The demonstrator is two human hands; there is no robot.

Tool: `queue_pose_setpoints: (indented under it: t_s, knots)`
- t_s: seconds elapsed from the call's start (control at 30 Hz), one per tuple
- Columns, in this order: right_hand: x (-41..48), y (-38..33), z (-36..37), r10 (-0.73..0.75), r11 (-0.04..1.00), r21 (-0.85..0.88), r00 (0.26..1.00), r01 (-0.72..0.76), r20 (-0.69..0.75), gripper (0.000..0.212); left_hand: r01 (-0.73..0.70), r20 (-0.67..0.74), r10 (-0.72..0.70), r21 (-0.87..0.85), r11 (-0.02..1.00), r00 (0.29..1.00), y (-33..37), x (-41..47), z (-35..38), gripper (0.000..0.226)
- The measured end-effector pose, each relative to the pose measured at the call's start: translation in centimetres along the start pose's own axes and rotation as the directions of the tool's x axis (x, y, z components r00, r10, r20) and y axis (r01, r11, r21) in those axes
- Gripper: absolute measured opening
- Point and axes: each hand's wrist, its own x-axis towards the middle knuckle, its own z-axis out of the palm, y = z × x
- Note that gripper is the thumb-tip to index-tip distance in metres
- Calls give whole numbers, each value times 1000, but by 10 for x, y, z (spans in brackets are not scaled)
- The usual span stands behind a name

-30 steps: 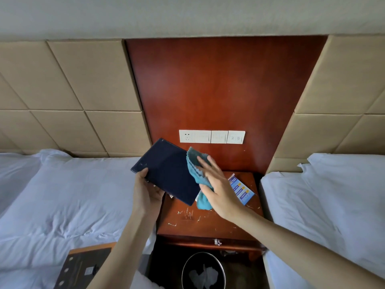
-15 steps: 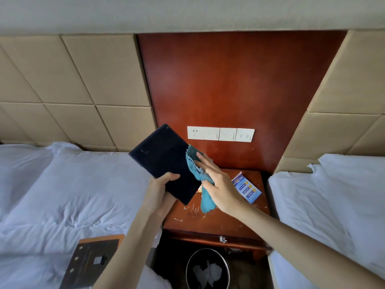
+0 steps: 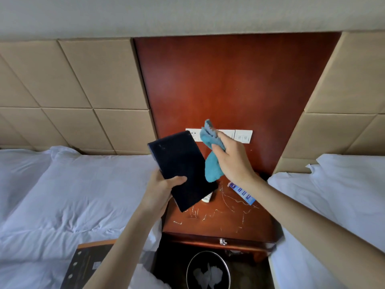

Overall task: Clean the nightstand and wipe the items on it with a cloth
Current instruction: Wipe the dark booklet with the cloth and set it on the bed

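Note:
My left hand (image 3: pixel 161 187) grips the lower edge of a flat dark navy folder (image 3: pixel 181 165), held tilted in the air above the left side of the reddish wooden nightstand (image 3: pixel 218 223). My right hand (image 3: pixel 233 157) is closed around a teal cloth (image 3: pixel 211 155), lifted just right of the folder and apart from it. The cloth hangs down from my fist. On the scratched nightstand top lie a blue-and-white card (image 3: pixel 242 192) and a small white item (image 3: pixel 207 198) partly hidden under the folder.
White beds flank the nightstand on the left (image 3: pixel 73 195) and right (image 3: pixel 333 205). A dark board with an orange edge (image 3: pixel 87 263) lies on the left bed. A round bin (image 3: pixel 208 272) stands below the nightstand. White wall switches (image 3: pixel 242 136) sit behind the cloth.
My right hand has lifted the cloth off the folder's face and up to its right. The folder now stands more upright, with my left thumb over its lower edge.

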Motion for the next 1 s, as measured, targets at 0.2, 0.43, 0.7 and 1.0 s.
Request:
queue_pose_setpoints:
  t_s: [0.2, 0.43, 0.7, 1.0]
  knots:
    - [3, 0, 7, -274, 846, -330, 872, 419, 406, 54, -55, 186, 5, 261, 964, 983, 0, -2, 19, 48]
    - [12, 14, -11, -224, 874, -328, 897, 358, 381, 61, 4, 318, -67, 193, 981, 946, 7, -10, 14, 46]
    - [-14, 8, 18, -381, 738, -348, 783, 578, 492, 51, -31, 217, -16, 212, 977, 976, 5, -2, 16, 40]
    - [7, 4, 19, -270, 883, -336, 940, 327, 207, 53, -71, 234, 14, 238, 969, 972, 9, -10, 12, 45]
